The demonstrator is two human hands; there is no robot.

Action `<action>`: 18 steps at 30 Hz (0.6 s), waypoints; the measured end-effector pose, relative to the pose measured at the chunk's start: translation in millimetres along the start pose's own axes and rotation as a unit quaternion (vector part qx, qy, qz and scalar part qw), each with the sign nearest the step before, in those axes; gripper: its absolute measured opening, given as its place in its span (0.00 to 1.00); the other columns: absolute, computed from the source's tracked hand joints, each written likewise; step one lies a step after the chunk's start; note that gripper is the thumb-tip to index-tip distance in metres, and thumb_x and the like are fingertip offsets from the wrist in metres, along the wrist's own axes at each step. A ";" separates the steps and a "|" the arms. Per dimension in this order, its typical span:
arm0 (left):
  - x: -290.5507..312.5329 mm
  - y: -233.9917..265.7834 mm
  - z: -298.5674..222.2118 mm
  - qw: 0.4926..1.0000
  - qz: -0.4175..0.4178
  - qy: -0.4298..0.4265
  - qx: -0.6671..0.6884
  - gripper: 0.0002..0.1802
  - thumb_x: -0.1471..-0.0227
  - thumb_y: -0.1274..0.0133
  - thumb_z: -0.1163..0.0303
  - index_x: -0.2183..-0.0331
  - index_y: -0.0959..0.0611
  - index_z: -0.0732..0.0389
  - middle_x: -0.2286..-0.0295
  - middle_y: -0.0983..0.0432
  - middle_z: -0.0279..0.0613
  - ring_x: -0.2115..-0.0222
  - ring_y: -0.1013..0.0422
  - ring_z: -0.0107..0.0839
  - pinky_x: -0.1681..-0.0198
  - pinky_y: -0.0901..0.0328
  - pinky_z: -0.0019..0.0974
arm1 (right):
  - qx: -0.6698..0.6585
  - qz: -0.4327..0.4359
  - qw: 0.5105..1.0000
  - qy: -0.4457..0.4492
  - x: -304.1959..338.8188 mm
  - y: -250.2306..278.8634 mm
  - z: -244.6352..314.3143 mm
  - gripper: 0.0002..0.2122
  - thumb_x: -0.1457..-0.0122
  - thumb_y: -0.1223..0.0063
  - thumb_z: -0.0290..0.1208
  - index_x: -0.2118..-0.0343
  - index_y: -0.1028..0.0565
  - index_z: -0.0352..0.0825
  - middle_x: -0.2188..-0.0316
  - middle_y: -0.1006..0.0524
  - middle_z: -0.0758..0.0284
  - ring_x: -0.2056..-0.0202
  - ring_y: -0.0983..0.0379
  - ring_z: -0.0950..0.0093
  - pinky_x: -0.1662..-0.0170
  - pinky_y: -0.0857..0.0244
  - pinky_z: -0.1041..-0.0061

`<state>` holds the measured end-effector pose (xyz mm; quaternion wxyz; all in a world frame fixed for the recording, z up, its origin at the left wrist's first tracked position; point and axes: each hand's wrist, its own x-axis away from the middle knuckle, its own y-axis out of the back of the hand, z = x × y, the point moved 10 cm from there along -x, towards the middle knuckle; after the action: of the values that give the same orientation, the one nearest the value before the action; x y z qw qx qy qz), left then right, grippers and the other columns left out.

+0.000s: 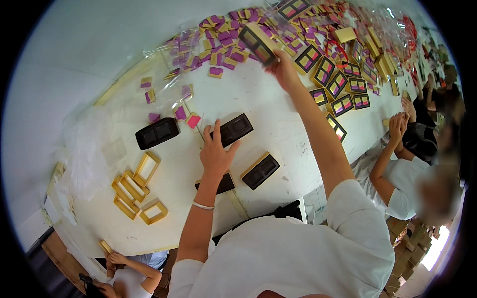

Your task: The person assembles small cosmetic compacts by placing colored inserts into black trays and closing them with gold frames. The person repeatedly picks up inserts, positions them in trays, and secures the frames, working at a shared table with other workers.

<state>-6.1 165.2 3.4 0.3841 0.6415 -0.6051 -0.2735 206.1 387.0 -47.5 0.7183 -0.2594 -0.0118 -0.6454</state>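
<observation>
My right hand (284, 72) reaches to the far side of the table, its fingers closed on the end of a gold box (257, 43) with a black divided insert. That box is tilted and slightly blurred. Nearer me, my left hand (217, 153) is spread at the left end of a box with an empty black insert (234, 130), fingertips at its edge. Another empty box (260, 171) lies to the right of that hand, and a third (226, 184) is partly hidden under my left forearm. A loose black tray (157, 133) rests to the left.
Several filled boxes (338, 84) with pink, purple and gold pieces cover the right side. Behind lies a heap of small purple-and-gold packets (223, 37). Gold frames (146, 168) and clear plastic film (87, 159) are on the left. Other people's hands (397, 126) are at the right edge.
</observation>
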 end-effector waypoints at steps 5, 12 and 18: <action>-2.5 -33.5 -3.7 0.995 0.089 -0.051 0.001 0.39 0.56 0.42 0.59 0.44 0.39 0.51 0.50 0.42 0.50 0.58 0.33 0.48 0.62 0.33 0.45 | -0.343 0.030 0.931 -0.126 78.6 9.8 -45.8 0.24 0.43 0.61 0.52 0.61 0.32 0.31 0.68 0.28 0.53 0.65 0.32 0.64 0.63 0.36 0.68; -0.8 -65.3 -59.8 0.980 0.188 -0.033 0.062 0.44 0.57 0.42 0.58 0.42 0.46 0.48 0.44 0.52 0.56 0.56 0.33 0.53 0.58 0.34 0.46 | -0.515 -0.208 0.832 -0.016 77.2 74.9 -35.0 0.45 0.44 0.53 0.49 0.40 0.72 0.33 0.40 0.62 0.46 0.39 0.60 0.48 0.39 0.56 0.50; -0.4 80.9 31.2 0.985 -0.156 -0.049 0.054 0.37 0.62 0.39 0.61 0.48 0.33 0.54 0.50 0.39 0.51 0.50 0.41 0.49 0.49 0.43 0.47 | 0.448 -0.111 0.850 0.253 161.0 -36.6 -6.8 0.25 0.44 0.50 0.33 0.44 0.42 0.38 0.44 0.43 0.51 0.45 0.45 0.58 0.44 0.49 0.57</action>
<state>-77.4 162.8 52.7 0.2716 0.7338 -0.5292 -0.3281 196.5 234.9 16.4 0.6584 0.2661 -0.1463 -0.6887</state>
